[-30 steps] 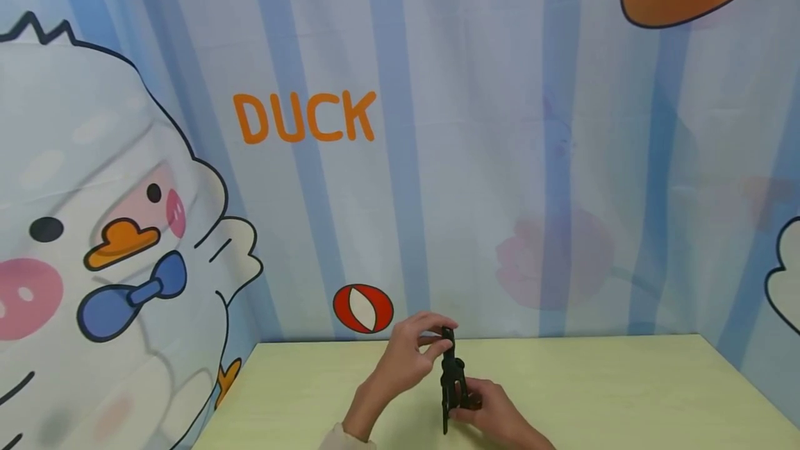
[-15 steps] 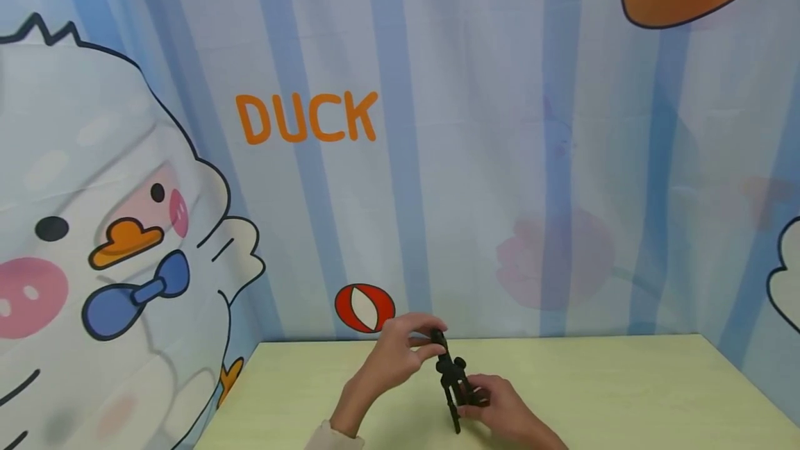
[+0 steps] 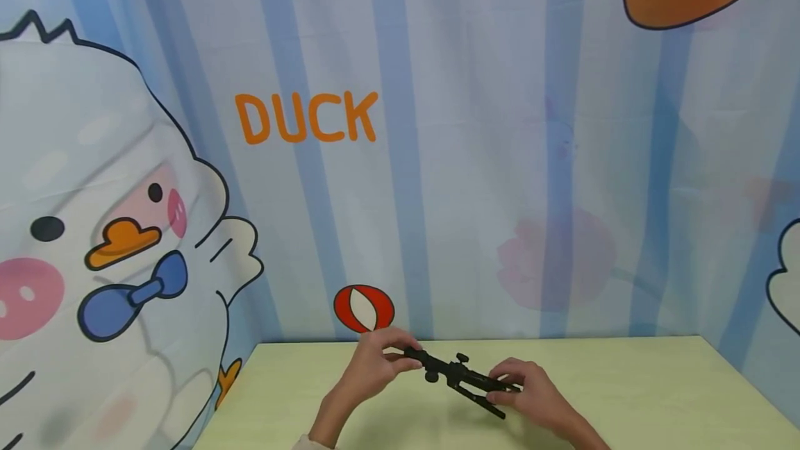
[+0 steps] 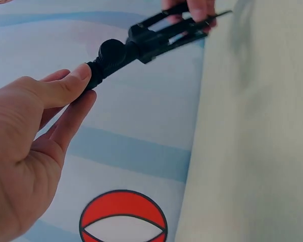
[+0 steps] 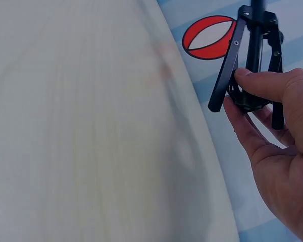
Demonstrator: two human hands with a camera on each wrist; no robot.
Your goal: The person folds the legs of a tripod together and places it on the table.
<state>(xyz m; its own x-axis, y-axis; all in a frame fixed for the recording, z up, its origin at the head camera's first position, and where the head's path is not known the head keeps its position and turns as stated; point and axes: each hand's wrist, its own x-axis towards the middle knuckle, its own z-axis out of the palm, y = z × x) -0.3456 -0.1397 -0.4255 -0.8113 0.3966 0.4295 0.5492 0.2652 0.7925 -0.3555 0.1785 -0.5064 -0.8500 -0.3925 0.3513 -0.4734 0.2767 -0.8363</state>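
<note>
A small black tripod (image 3: 458,370) is held above the table between both hands, tilted with its head end to the left and its legs to the right. My left hand (image 3: 370,367) pinches the head end between thumb and fingers. In the left wrist view a round knob (image 4: 112,52) shows just beyond the left thumb. My right hand (image 3: 539,394) grips the leg end. In the right wrist view the right thumb and fingers hold the middle part between the legs, and one leg (image 5: 225,75) stands out to the side, partly spread.
Below the hands lies a pale yellow table (image 3: 300,380). A light blue striped curtain (image 3: 469,158) with cartoon ducks and a printed red ball (image 3: 364,308) hangs behind and along the sides of it.
From nearly upright, the tripod has swung down toward level. Its head end moved left and down with my left hand, while my right hand moved right and slightly up with the legs.
</note>
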